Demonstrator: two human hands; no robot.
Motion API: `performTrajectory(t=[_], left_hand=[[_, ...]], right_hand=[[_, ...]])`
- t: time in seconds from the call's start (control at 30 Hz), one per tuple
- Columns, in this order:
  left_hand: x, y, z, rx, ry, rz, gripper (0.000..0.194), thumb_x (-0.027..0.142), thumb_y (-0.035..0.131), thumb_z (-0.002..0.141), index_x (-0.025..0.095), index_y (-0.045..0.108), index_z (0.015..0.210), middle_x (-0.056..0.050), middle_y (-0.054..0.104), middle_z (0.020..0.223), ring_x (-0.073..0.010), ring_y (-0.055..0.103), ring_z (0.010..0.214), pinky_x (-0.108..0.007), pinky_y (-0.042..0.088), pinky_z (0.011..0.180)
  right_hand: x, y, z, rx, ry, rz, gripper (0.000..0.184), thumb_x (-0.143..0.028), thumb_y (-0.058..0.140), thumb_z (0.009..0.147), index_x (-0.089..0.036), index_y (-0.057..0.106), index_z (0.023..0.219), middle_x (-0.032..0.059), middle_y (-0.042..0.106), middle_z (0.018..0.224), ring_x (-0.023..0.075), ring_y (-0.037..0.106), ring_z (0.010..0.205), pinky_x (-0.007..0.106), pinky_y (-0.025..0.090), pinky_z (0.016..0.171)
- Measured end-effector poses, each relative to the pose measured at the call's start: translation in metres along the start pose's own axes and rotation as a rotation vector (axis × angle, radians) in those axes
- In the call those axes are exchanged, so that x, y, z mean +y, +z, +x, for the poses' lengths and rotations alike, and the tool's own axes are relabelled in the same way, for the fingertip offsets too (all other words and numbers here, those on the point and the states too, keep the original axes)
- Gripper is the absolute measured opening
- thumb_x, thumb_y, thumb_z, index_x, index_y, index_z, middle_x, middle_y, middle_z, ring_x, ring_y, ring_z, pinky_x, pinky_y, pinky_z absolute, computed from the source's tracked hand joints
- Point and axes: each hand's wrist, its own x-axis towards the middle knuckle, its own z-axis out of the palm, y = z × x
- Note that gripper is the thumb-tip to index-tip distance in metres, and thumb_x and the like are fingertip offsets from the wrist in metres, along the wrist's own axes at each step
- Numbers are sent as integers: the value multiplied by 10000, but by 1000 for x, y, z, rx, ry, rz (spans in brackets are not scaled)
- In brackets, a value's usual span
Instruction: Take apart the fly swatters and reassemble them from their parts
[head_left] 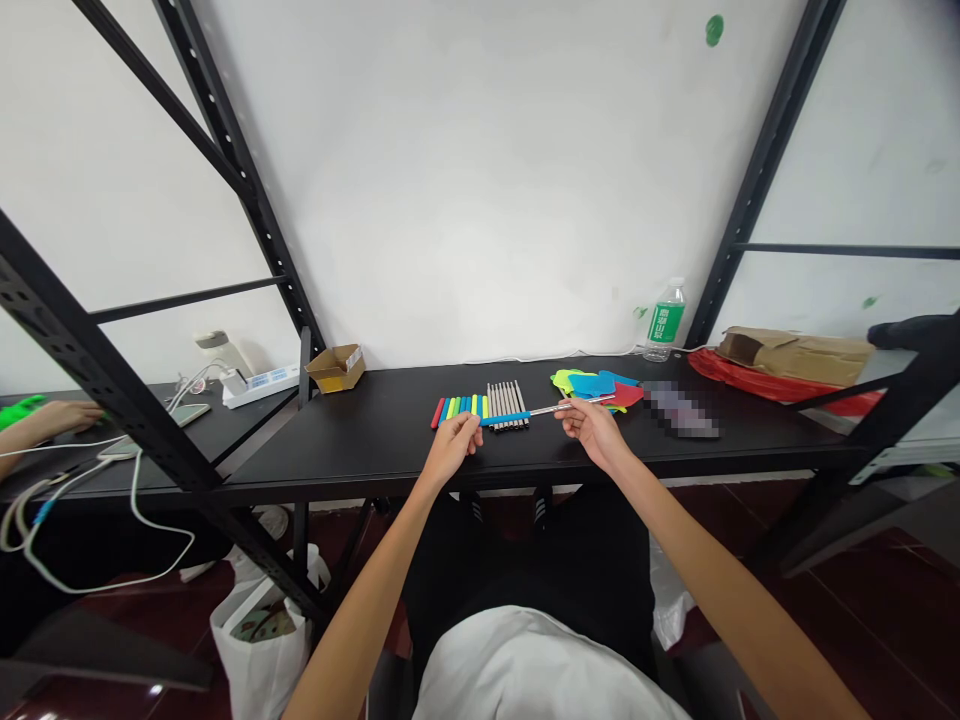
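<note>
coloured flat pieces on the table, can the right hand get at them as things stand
Probably yes: the right hand is close beside the coloured pieces with no barrier visible, though it grips the blue-handled rod and may need freeing first.

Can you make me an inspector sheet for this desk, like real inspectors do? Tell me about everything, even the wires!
Surface: black tabletop, partly covered.
Job's things: blue-handled metal rod held up; coloured handles and metal rods in neighbouring rows; coloured flat pieces overlapping in a pile.
Clutter: small open cardboard box; green-labelled plastic bottle; pixelated patch, contents unclear.
Hands: left hand grips the blue handle; right hand pinches the metal part.
Cables: thin white cable along the back; white cables looping down at far left.
Surroundings: white wall, black metal frame, another person's hand at left.
</note>
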Motion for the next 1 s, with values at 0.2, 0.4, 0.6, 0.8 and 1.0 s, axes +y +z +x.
performTrajectory(t=[0.2,0.4,0.6,0.8,1.0], left_hand=[[0,0,0,-7,11,-6,410,498,498,933,176,557,686,-1,590,671,-97,498,537,-236,393,529],[-1,0,0,-14,8,0,414,510,493,931,177,554,693,-6,595,683,-100,499,544,-233,396,530],[0,0,0,-16,8,15,413,510,485,934,178,550,698,-13,593,689,-103,500,550,-232,403,529],[2,0,-1,-9,12,17,416,516,485,929,181,553,693,-8,596,680,-104,499,548,-233,405,535],[3,0,-2,-16,21,19,409,499,484,938,179,551,692,-6,588,682,-102,495,553,-234,398,543]], right_hand=[[0,0,0,1,-1,2,263,-415,757,731,-170,739,826,72,749,745,118,586,547,240,411,488],[0,0,0,6,-5,-16,279,-428,760,724,-169,730,822,79,749,744,124,591,538,248,406,482],[-1,1,-1,4,-3,-9,263,-420,758,730,-174,736,822,72,747,740,121,586,542,243,407,483],[-1,1,-1,5,-8,-19,259,-422,754,732,-177,735,816,72,748,740,127,587,538,253,400,482],[-2,3,-2,10,-4,-11,261,-419,760,723,-173,739,807,71,746,731,123,582,541,247,403,488]])
